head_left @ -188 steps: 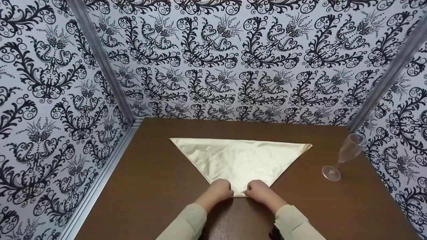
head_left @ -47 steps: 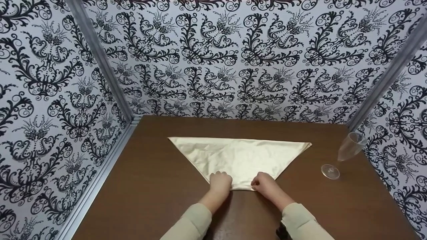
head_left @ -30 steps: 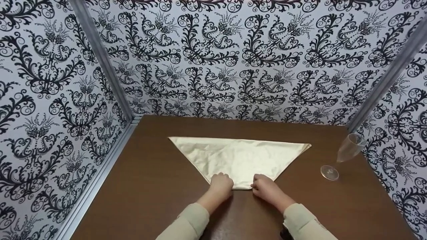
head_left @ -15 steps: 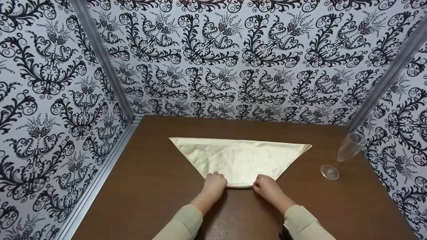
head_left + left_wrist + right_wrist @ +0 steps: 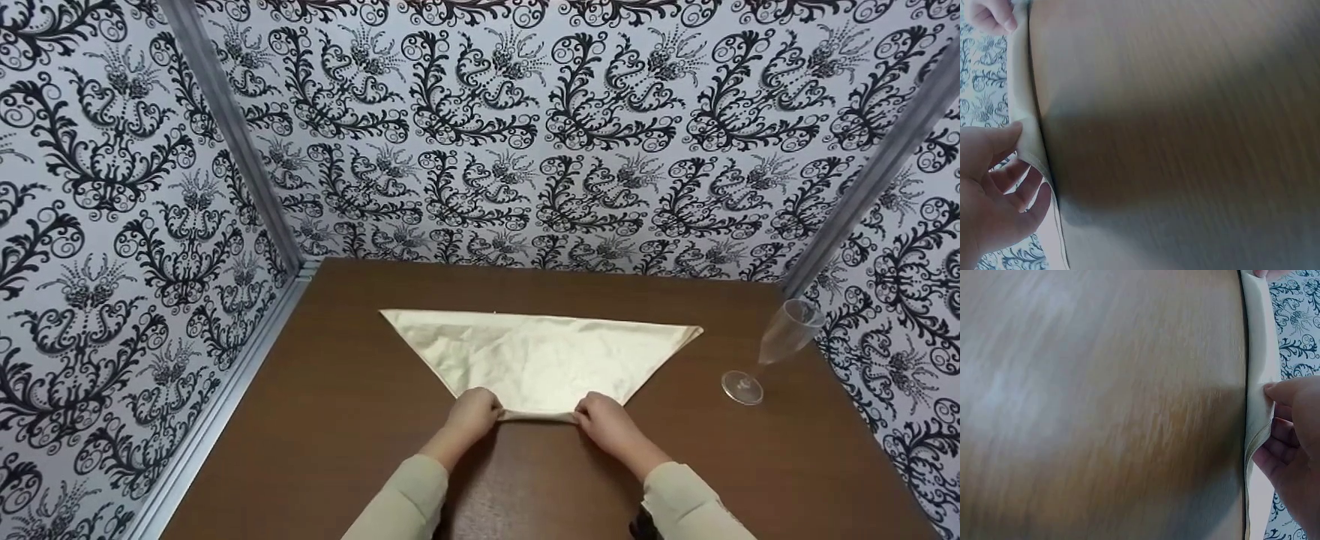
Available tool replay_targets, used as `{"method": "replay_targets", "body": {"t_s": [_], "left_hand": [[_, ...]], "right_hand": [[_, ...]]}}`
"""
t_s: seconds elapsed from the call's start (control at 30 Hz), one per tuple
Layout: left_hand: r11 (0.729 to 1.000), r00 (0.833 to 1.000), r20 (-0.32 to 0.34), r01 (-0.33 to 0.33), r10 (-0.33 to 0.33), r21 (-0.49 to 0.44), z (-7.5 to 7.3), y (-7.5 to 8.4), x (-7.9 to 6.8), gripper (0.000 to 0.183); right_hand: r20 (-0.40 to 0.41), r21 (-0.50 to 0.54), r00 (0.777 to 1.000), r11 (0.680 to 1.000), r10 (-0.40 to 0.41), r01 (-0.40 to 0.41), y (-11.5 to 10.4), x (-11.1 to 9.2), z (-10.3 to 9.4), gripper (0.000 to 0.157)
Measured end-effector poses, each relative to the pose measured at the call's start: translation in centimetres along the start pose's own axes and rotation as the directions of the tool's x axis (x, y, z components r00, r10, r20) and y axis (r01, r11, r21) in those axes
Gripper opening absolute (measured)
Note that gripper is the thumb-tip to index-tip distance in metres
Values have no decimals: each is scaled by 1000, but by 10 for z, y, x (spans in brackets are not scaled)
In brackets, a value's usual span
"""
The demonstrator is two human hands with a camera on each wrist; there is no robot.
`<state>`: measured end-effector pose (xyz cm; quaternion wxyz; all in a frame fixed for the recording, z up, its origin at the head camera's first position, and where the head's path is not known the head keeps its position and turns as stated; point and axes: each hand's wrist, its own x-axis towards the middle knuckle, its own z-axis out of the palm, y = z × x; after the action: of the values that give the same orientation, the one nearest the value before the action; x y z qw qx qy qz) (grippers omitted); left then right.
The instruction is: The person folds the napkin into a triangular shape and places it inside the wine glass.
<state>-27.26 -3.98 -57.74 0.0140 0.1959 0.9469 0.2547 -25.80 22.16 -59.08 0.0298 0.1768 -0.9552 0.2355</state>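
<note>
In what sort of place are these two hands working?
Probably a small booth, perhaps built for demonstrations: white walls with black floral scrollwork and grey metal-looking corner posts border a brown wood-grain table on three sides.

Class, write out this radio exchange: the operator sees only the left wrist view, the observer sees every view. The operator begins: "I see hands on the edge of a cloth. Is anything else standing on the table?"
Observer: Yes, the head view shows a clear glass standing on the table, to the right of the cloth.
Operator: Which hand is nearer to the glass?
Observer: The person's right hand.
Operator: I see only a strip of the cloth. What is its whole outline?
Observer: It tapers from a wide far edge to a narrow near edge.
</note>
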Motion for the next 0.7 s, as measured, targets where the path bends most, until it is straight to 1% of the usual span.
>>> {"method": "replay_targets", "body": {"t_s": [0.13, 0.23, 0.37, 0.47, 0.6, 0.7], "left_hand": [[990, 998, 14, 61, -60, -123, 0, -5, 4, 17], [979, 993, 37, 121, -116, -162, 0, -7, 7, 27], [973, 985, 26, 170, -168, -155, 0, -8, 10, 43], [976, 985, -5, 173, -175, -135, 1, -9, 13, 51], [975, 981, -24, 190, -194, -117, 1, -9, 15, 55], [973, 978, -30, 203, -207, -110, 1, -9, 15, 52]], "right_hand": [[23, 17, 999, 999, 47, -48, 4, 3, 0, 17], [46, 37, 994, 994, 97, -98, 6, 4, -1, 19], [59, 37, 989, 990, 137, -139, 8, 7, -2, 24], [60, 34, 986, 987, 154, -156, 9, 8, -2, 28], [66, 48, 982, 983, 176, -179, 10, 11, -1, 32], [61, 57, 980, 980, 188, -192, 10, 12, -1, 35]]}}
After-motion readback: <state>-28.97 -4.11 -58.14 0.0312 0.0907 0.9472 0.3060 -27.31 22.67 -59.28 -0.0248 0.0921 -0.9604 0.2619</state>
